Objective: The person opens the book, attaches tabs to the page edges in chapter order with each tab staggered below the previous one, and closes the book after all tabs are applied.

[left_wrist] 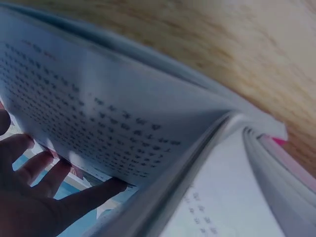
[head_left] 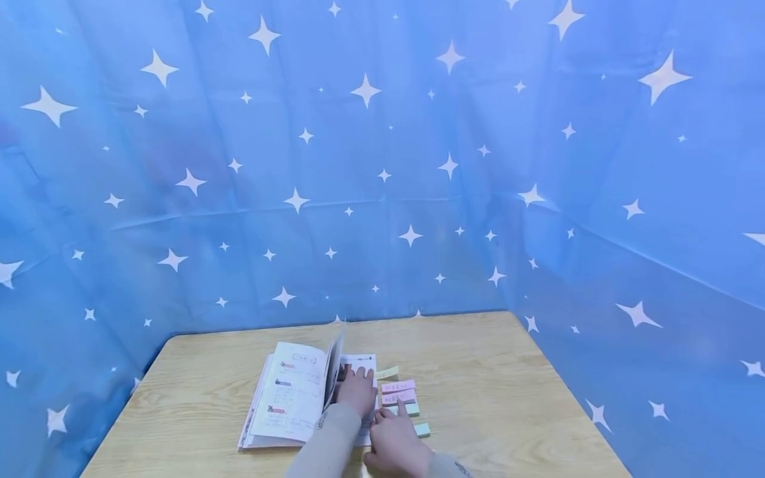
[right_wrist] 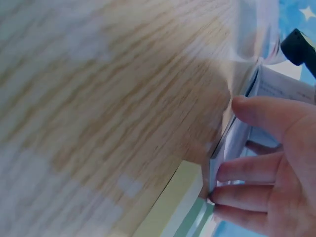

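Note:
An open book [head_left: 289, 392] lies on the table with a few pages standing up near its middle. My left hand [head_left: 357, 392] rests on the right-hand page, beside those raised pages. In the left wrist view its fingertips touch a printed page [left_wrist: 89, 108]. At the book's right edge is my right hand [head_left: 396, 439], its index finger stretched out to a pink sticky tab [head_left: 398, 396]. The right wrist view shows the fingers of this hand [right_wrist: 252, 170] against the book's edge. A second pink tab [head_left: 398, 386] lies just above; a yellow tab [head_left: 388, 373] sticks out beside the page.
Near the right hand are green sticky pads [head_left: 422, 430], and a pale yellow pad [right_wrist: 173, 197] shows in the right wrist view. The wooden table [head_left: 496, 398] reaches back to a blue curtain [head_left: 382, 146] with white stars.

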`<state>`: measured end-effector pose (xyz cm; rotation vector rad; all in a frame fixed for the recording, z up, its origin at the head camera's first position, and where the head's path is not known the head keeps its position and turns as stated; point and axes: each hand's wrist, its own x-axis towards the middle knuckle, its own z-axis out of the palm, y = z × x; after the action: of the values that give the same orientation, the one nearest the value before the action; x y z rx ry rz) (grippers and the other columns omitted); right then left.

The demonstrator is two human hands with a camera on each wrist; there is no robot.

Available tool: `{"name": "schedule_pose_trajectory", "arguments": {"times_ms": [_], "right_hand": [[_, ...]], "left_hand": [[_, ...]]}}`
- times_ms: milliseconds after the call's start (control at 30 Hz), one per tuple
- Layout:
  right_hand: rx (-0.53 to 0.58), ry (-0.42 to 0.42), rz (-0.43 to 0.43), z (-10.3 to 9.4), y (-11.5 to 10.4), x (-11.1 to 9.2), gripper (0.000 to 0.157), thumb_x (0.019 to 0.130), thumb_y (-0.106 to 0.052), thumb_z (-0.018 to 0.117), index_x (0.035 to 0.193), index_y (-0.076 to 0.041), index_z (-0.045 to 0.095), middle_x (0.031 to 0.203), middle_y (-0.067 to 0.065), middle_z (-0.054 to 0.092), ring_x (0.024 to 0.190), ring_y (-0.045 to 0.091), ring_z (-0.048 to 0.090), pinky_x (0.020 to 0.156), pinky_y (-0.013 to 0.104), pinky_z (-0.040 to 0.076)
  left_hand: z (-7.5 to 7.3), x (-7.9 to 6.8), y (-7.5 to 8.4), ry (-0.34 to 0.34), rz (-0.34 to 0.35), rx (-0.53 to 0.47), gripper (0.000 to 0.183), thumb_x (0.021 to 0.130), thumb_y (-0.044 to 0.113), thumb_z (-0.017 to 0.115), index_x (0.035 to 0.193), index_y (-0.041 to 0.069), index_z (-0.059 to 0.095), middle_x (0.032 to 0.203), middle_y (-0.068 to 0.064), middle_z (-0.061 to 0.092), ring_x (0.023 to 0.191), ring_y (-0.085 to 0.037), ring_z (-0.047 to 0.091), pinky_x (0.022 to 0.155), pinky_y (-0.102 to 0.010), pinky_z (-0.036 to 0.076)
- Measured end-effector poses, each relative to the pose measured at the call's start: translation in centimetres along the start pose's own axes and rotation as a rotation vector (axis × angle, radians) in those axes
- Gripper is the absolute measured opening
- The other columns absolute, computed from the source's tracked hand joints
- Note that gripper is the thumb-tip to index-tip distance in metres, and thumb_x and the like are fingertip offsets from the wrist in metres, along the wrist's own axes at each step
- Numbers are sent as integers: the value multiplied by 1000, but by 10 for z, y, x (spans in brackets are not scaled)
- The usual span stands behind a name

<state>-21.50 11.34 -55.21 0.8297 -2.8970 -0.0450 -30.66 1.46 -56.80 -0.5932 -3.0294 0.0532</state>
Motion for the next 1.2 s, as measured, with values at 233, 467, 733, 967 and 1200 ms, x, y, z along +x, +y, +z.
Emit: {"name": "schedule_pose_trajectory", "arguments": {"times_ms": [233,467,733,967,1200], "right_hand": [[-38,-31,33,-5,-3,3,37,65,-50,60,50,-17,53,70,-2,58,90,18,53,90,62,26],[-16,-42,31,-3,0,7,35,63,-50,61,49,-18,55,76,0,61,92,19,53,89,64,24],[-9,-42,21,10,-1,5,30,61,-49,67,53,-20,62,78,-4,61,92,18,54,84,64,30],[2,-138,74,33,-11,9,19,72,-32,60,73,-16,70,89,-1,64,92,16,54,85,61,31],[-89,-133,94,23,-7,13,21,72,-34,60,73,-16,70,92,0,64,92,17,54,87,57,33]], "left_hand": [[-6,-1,-8,-109,28,-95,40,91,31,42,124,10,51,125,-13,48,117,-31,41,100,-44,27],[-20,-4,-12,-192,13,-164,43,88,31,47,127,12,48,130,-11,43,120,-33,37,97,-46,30],[-21,-8,1,-144,-59,-130,46,80,25,54,124,10,51,120,-11,49,109,-33,46,89,-45,39],[-3,-3,6,-193,-115,19,51,72,31,63,122,22,53,118,-3,53,99,-26,54,86,-66,27],[-7,6,5,-86,-43,8,37,82,24,53,118,16,57,110,-10,55,91,-27,55,79,-48,43]]}}
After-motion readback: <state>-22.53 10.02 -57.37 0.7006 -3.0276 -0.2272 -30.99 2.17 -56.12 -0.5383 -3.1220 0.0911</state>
